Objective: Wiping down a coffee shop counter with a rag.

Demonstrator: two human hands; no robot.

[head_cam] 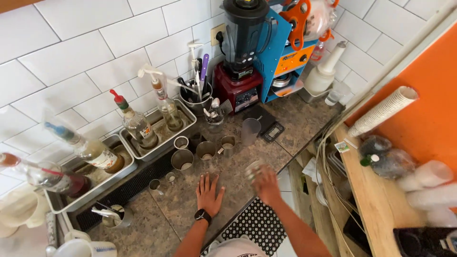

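The left hand [209,192] lies flat and empty, fingers spread, on bare granite counter [238,162], just below the metal cups [182,159]. The right hand [265,184] grips a small blurred glass jar [253,169] near the counter's front edge, open stone between it and the frosted tumbler [250,131].

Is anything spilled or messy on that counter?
Nothing looks spilled. The metal cups stand upright on the counter. The right hand holds something too blurred to tell; the left hand lies flat.

Pale-labelled syrup bottles [138,126]; scale's grey screen [275,131]
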